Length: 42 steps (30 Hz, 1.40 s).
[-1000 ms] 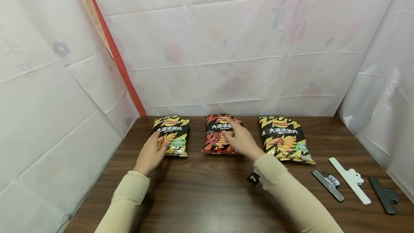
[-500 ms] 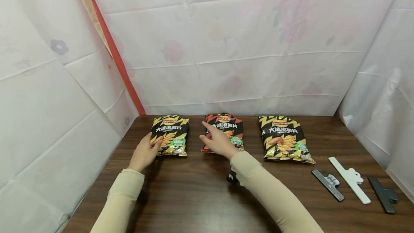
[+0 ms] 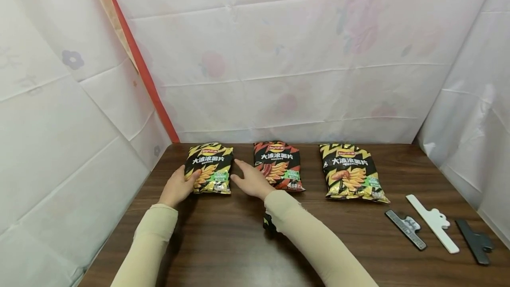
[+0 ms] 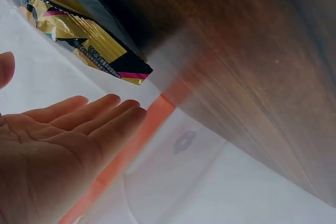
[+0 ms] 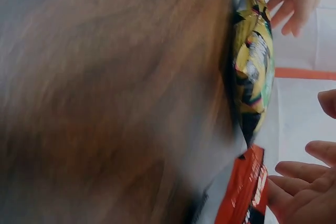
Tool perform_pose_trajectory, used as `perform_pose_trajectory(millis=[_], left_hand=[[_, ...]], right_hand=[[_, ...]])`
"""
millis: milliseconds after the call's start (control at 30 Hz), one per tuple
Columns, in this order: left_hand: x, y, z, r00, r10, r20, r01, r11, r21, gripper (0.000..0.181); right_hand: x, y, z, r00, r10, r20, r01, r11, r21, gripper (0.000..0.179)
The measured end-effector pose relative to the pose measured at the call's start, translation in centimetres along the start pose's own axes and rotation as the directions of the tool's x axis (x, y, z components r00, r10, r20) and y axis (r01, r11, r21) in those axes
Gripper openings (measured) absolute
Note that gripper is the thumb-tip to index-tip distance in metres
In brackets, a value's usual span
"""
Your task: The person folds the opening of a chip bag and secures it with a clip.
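The left hand [image 3: 178,186] stands at the left edge of the yellow bag [image 3: 211,161], fingers extended; contact is unconfirmed. The bag lies at the table's [image 3: 223,242] rear left. The right hand [image 3: 251,181], fingers extended, stands between it and the red bag [image 3: 277,157]. Apparent step: bracketing; gripping would require closing both hands inward.

Tabletop [image 3: 239,242]: we see dark brown wood grain.
Grey clip [image 3: 405,230]: of three clips by the right edge, we find it farthest in.
White clip [image 3: 432,224]: we see it between the other two, slanting.
Black clip [image 3: 473,242]: nearest the right edge.
Back sheet [image 3: 295,56]: we see white cloth with faint prints, rising behind the back edge.
Left sheet [image 3: 48,136]: white, creased, beyond the left edge.
Red strip [image 3: 156,101]: we follow it upward from the back left corner.
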<state>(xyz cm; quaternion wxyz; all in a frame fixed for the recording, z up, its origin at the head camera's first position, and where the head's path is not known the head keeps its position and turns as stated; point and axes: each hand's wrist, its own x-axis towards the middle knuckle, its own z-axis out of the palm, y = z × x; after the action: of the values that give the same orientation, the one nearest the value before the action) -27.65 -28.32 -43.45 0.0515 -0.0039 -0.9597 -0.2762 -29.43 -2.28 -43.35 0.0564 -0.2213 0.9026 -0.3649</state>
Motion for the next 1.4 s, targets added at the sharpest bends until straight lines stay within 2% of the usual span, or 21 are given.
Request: perform_pose_trajectory(millis=[100,233,533,667,900,1267,1400], left_hand=[[0.3,0.0,-0.1,1.0,0.0,0.001,0.0,1.0,0.0,0.073],[0.5,0.0,-0.2,1.0,-0.015,0.009,0.014,1.0,0.008,0.068],[0.8,-0.3,-0.1,0.995,-0.085,0.06,0.085,0.996,0.011,0.069],[1.1,-0.8,0.1,0.99,-0.112,0.083,0.112,0.994,0.009,0.07],[1.7,-1.4,0.2,0.987,-0.135,0.083,0.138,0.99,-0.032,0.064],[2.1,-1.9,0.1,0.974,-0.196,0.113,0.208,0.972,-0.111,0.069],[2.2,-1.7,-0.1,0.975,-0.193,0.111,0.206,0.971,-0.118,0.068]], right_hand=[[0.4,-0.3,0.6,1.0,0.0,0.012,0.0,1.0,-0.007,0.061],[0.6,-1.0,1.2,0.999,0.01,0.043,-0.011,0.999,0.034,0.062],[0.9,-1.7,2.7,0.992,0.107,0.07,-0.116,0.983,0.144,0.066],[1.2,-1.5,2.7,0.989,0.127,0.078,-0.139,0.974,0.182,0.065],[1.5,-1.8,2.6,0.982,0.164,0.091,-0.181,0.956,0.232,0.063],[1.6,-2.2,3.3,0.981,0.165,0.099,-0.189,0.924,0.333,0.063],[1.7,-2.2,3.4,0.982,0.168,0.092,-0.19,0.903,0.386,0.062]])
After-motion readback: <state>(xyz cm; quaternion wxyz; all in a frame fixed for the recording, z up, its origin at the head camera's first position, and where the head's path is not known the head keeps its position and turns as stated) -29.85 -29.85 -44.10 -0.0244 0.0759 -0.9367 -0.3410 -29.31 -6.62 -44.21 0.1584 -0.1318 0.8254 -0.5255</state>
